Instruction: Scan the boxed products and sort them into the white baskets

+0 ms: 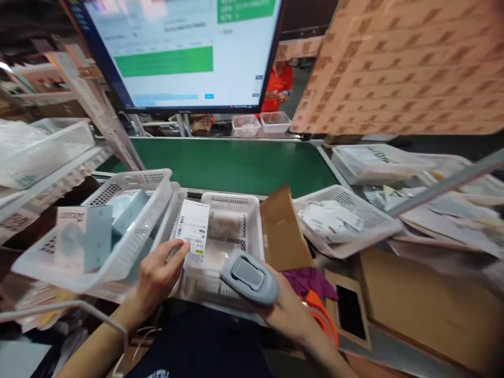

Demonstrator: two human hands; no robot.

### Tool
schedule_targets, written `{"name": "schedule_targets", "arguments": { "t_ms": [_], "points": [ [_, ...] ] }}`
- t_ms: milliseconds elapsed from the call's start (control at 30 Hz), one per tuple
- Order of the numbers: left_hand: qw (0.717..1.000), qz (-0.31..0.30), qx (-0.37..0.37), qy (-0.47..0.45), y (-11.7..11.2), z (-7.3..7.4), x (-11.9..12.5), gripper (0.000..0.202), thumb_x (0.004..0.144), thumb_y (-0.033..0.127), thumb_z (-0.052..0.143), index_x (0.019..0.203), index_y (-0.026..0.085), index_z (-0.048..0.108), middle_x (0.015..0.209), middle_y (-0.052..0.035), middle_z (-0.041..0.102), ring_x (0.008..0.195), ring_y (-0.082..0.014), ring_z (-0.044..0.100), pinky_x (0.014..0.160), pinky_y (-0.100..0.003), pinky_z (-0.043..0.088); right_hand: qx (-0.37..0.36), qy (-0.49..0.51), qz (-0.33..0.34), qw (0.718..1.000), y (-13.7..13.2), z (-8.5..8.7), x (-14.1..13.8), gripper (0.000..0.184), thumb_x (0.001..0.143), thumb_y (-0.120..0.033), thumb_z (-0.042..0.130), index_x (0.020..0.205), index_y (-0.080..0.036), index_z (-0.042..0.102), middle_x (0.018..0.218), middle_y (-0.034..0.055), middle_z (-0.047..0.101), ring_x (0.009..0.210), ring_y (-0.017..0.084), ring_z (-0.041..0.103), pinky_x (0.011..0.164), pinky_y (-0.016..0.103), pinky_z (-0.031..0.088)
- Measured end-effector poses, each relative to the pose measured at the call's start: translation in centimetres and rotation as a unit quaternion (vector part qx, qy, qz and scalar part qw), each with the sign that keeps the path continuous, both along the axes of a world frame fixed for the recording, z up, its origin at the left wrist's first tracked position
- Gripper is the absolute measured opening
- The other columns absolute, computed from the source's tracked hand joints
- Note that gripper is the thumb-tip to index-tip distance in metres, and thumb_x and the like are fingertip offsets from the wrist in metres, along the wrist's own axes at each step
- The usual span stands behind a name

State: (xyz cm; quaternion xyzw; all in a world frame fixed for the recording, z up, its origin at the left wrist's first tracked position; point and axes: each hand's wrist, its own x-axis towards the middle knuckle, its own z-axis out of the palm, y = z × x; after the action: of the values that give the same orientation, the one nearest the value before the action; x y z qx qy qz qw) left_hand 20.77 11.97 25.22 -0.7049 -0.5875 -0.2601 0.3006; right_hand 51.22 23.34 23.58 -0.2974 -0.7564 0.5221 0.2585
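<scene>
My left hand (158,277) pinches the lower left edge of a white printed label (193,227) with barcodes and a small yellow patch. The label is tilted over the left side of a white perforated basket (252,223). Clear-wrapped packs (218,254) lie inside that basket. A grey handheld barcode scanner (251,277) is in my right hand (281,299), its head over the basket's near right part. The scanner hides most of my right fingers.
A basket (136,247) with light-blue boxes (85,236) stands left. An open cardboard flap (284,228), a tray of paper slips (334,218) and a phone (350,311) are right. A green conveyor belt (236,163) runs behind, below a monitor (177,58). A person in orange (279,86) is beyond.
</scene>
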Motion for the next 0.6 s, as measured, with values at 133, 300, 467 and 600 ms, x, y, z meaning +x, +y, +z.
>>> {"name": "schedule_targets", "arguments": {
  "t_ms": [133, 300, 467, 600],
  "points": [
    [0.992, 0.022, -0.115, -0.04, 4.4, -6.9, 0.1, 0.032, 0.108, 0.012, 0.053, 0.116, 0.024, 0.082, 0.113, -0.0115, 0.084, 0.104, -0.0207, 0.082, 0.09, -0.029, 0.068, -0.03, -0.045, 0.016, 0.998, 2.5, -1.0, -1.8, 0.046, 0.088, -0.037, 0.08, 0.13, -0.019, 0.077, 0.128, 0.0109, 0.082, 0.12, 0.03, 0.076, 0.111, 0.045, 0.059],
    [0.942, 0.058, -0.323, -0.067, 7.3, -10.9, 0.8, 0.041, 0.108, 0.009, 0.047, 0.129, 0.022, 0.08, 0.133, -0.0152, 0.081, 0.118, -0.024, 0.08, 0.096, -0.033, 0.066, -0.034, -0.113, -0.002, 0.993, 4.7, -3.8, -1.6, 0.046, 0.088, -0.043, 0.077, 0.126, -0.017, 0.08, 0.125, 0.0119, 0.084, 0.119, 0.034, 0.077, 0.109, 0.048, 0.059],
    [0.858, 0.026, -0.5, -0.117, 4.5, -6.5, 3.1, 0.032, 0.104, 0.025, 0.067, 0.134, 0.021, 0.079, 0.133, -0.0131, 0.082, 0.117, -0.0289, 0.081, 0.096, -0.037, 0.067, 0.01, -0.196, -0.008, 0.981, 6.1, -7.5, -0.4, 0.04, 0.083, -0.051, 0.071, 0.105, -0.019, 0.081, 0.106, 0.0123, 0.086, 0.101, 0.036, 0.08, 0.093, 0.047, 0.062],
    [0.942, 0.028, -0.273, -0.194, -1.1, 2.7, -1.0, 0.038, 0.113, 0.033, 0.054, 0.146, 0.029, 0.072, 0.143, -0.0086, 0.078, 0.134, -0.0241, 0.073, 0.118, -0.041, 0.059, 0.058, -0.236, 0.013, 0.97, 7.4, -8.5, -0.4, 0.033, 0.078, -0.058, 0.066, 0.08, -0.026, 0.073, 0.086, 0.011, 0.082, 0.084, 0.037, 0.079, 0.079, 0.046, 0.062]
  ]
}}
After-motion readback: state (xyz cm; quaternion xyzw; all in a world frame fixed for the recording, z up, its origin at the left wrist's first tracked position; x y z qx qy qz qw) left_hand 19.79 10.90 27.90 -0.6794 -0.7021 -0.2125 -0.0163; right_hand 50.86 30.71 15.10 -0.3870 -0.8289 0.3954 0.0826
